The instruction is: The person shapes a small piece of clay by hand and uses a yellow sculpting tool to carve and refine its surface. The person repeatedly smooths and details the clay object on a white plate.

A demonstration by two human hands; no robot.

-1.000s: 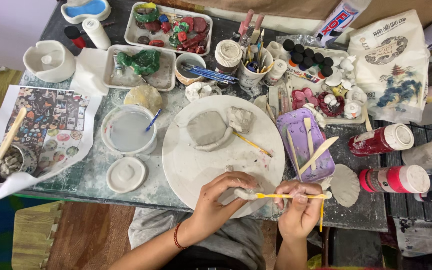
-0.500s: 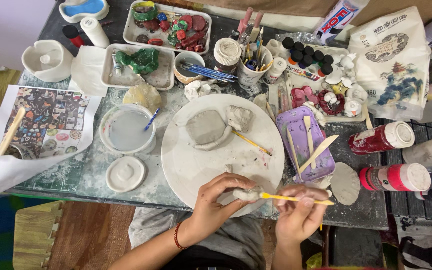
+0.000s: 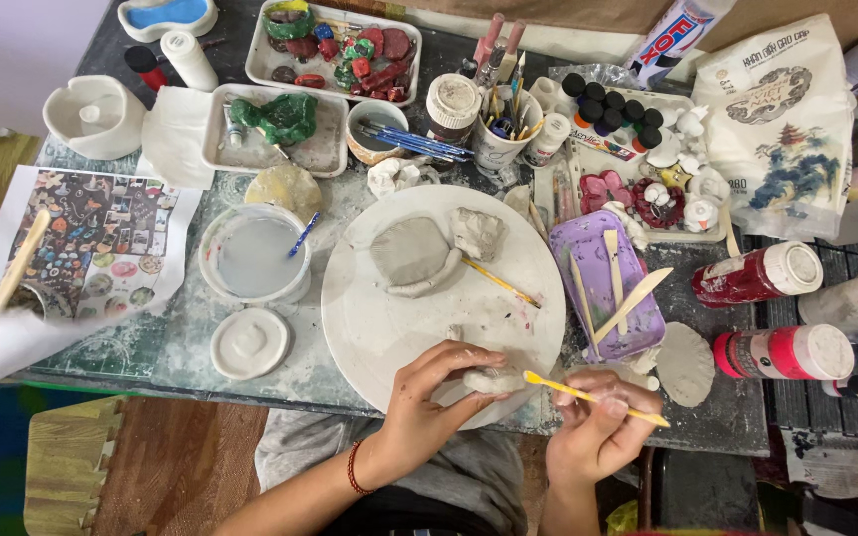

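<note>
— Where's the clay lump?
— Pinched in your left hand fingertips, over the white disc edge.
— And the right hand?
— Gripping the yellow tool, tip beside the clay. It looks soft; hold its sides lightly.

My right hand now sits lower, tilting the yellow tool so its tip drops toward the clay lump; earlier it lay level.

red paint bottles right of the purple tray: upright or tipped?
Tipped. Both red paint bottles lie on their sides on the table, white caps pointing right.
</note>
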